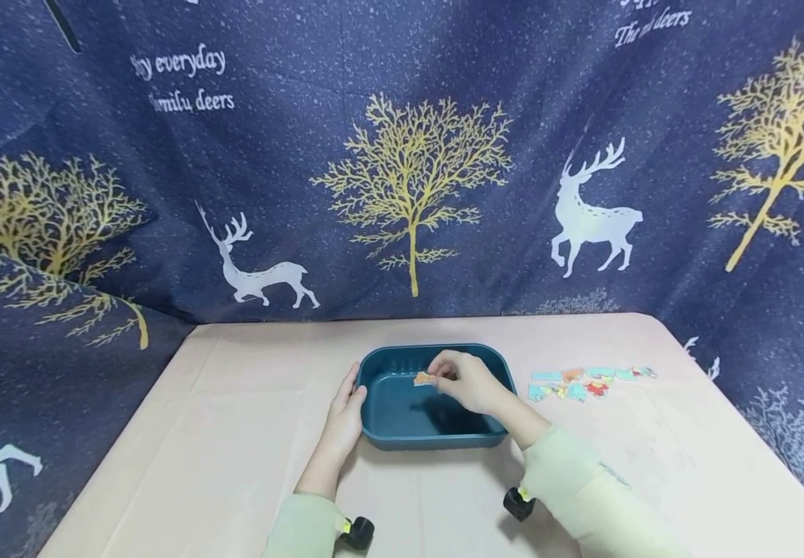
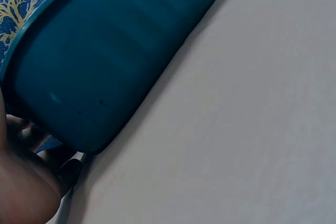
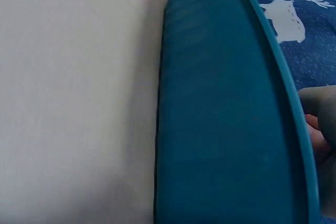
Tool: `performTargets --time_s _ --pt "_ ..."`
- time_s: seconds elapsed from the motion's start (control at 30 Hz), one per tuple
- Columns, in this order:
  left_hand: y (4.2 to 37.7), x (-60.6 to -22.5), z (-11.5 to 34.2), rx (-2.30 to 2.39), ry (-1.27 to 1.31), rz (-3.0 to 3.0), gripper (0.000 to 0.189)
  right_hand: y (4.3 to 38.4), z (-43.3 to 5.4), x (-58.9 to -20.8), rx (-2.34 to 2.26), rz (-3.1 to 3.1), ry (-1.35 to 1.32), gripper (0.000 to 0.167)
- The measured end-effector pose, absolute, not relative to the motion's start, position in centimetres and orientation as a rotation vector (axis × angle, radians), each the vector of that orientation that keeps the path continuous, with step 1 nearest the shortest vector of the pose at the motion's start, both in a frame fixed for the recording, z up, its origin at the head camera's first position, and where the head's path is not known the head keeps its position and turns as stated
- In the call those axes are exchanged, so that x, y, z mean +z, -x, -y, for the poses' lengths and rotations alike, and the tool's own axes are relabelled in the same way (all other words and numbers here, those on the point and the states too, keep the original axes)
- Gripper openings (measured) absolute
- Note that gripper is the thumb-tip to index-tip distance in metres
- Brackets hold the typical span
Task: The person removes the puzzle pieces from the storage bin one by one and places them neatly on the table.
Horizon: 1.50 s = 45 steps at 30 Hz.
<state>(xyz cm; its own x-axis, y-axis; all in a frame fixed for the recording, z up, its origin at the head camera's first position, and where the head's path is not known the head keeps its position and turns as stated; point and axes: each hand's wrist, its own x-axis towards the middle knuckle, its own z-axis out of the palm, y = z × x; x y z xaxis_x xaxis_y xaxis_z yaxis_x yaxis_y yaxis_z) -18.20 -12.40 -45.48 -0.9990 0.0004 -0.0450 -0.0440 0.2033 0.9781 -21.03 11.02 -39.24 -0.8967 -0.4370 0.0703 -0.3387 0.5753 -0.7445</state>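
A dark teal rectangular tub [image 1: 436,442] stands on the table in the head view. At its left end my left hand [image 1: 343,418] holds the side, fingers along the outer wall and thumb by the rim. In the left wrist view, curled fingers [image 2: 59,156] of that hand show at the tub's corner. Over the tub's inside, my right hand [image 1: 467,381] pinches a small orange puzzle piece [image 1: 424,379] between thumb and fingers. The right wrist view has the tub's outer wall [image 3: 226,108] in front, which hides the piece.
Right of the tub, several colourful puzzle pieces [image 1: 597,387] lie in two uneven rows on the pale table cover [image 1: 234,434]. A dark blue cloth [image 1: 388,310] with deer and trees hangs behind the table's back edge. Black wrist cameras [image 1: 519,504] sit near both sleeves.
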Motion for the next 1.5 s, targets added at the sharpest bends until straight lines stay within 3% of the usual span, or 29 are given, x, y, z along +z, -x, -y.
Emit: performTargets --time_s 0.5,1.5 --pt "18.1 -45.4 12.4 1.96 0.059 -2.405 0.051 20.6 -14.8 -39.4 -1.604 -2.553 0.483 0.018" --pt "18.1 -45.4 12.3 1.961 0.045 -2.407 0.051 19.1 -22.6 -39.5 -1.844 -2.542 0.129 0.036"
